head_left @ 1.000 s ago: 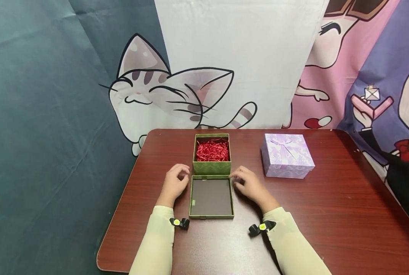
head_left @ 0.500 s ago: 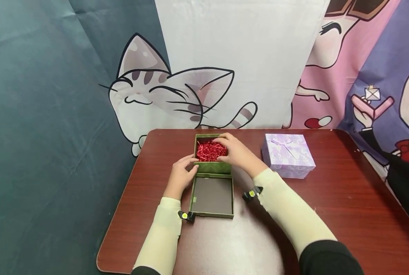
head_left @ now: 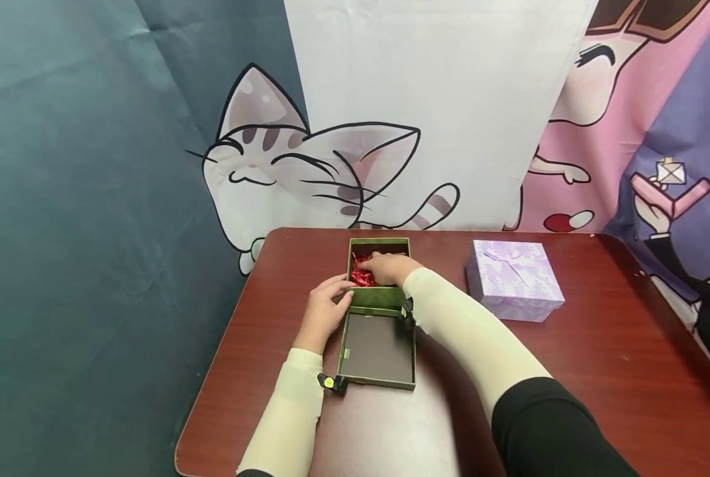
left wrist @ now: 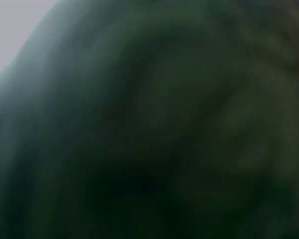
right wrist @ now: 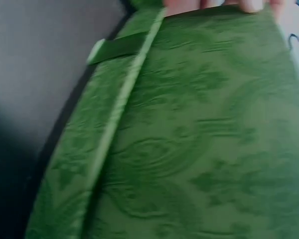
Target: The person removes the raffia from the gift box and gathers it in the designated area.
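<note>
Brown table (head_left: pixel 629 371), red shreds (head_left: pixel 363 277) beside right hand (head_left: pixel 392 268).

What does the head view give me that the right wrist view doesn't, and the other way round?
Only the head view: red shredded paper, the lilac patterned gift box with a bow, and the pale cream right sleeve.

Only the right wrist view: a readable close-up of the embossed scroll pattern in the green surface.

Both: the open, square green box, the shallow green lid with a dark grey inside, and fingers, though the wrist view doesn't settle whose hand.
</note>
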{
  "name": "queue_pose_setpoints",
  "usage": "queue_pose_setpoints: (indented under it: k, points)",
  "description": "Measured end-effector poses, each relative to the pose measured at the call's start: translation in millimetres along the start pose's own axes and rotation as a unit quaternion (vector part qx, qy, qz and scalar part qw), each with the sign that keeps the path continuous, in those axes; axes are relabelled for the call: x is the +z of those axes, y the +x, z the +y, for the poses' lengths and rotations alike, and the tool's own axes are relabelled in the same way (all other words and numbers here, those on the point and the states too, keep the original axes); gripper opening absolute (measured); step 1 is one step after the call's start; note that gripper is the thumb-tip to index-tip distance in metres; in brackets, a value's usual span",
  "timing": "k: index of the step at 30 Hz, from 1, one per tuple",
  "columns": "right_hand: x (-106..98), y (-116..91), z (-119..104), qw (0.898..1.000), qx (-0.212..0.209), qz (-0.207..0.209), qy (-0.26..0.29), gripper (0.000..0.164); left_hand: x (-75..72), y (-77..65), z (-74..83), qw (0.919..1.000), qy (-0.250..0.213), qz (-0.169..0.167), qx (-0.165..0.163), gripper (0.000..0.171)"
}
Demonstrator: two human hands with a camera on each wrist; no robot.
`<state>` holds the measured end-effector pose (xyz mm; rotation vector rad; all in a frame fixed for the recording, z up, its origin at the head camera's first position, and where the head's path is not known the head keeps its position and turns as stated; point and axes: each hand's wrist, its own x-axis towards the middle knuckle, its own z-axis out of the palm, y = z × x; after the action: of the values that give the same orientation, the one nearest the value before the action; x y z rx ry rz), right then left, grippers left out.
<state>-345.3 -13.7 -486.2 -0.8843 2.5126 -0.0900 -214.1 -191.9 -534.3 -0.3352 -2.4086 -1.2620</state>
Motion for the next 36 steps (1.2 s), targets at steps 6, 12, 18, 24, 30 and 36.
queue_pose_setpoints:
  k: [6, 12, 18, 24, 30, 36]
  points:
    - [1.3, 6.8, 3.4, 0.997, -0.063, 0.045, -0.005, 0.047, 0.7, -0.4, -1.5, 0.9999, -0.005, 0.005, 0.007, 0.014]
    - [-31.4, -12.5, 8.1, 0.987, -0.104, 0.110, 0.043, 0.057, -0.5, -0.9, -2.6, 0.9998, 0.007, 0.016, 0.014, 0.015]
    - [-72.9, -51.4, 42.3, 0.971, -0.063, 0.217, 0.079, 0.066, -0.8, -2.1, -3.7, 0.9999, 0.007, 0.009, 0.010, 0.016]
    - [-69.4, -85.2, 99.7, 0.956, 0.030, 0.274, 0.102, 0.062, -0.7, -1.8, -5.5, 0.9999, -0.002, 0.015, 0.006, 0.017]
    - [-31.7, -84.3, 111.4, 0.980, 0.049, 0.185, 0.058, 0.058, -3.4, -2.0, -6.3, 0.9996, -0.001, 0.026, 0.010, 0.018]
    - [0.9, -82.3, 102.6, 0.996, 0.030, 0.081, 0.038, 0.068, -0.5, -3.4, -5.8, 0.9998, 0.002, 0.017, 0.006, 0.023]
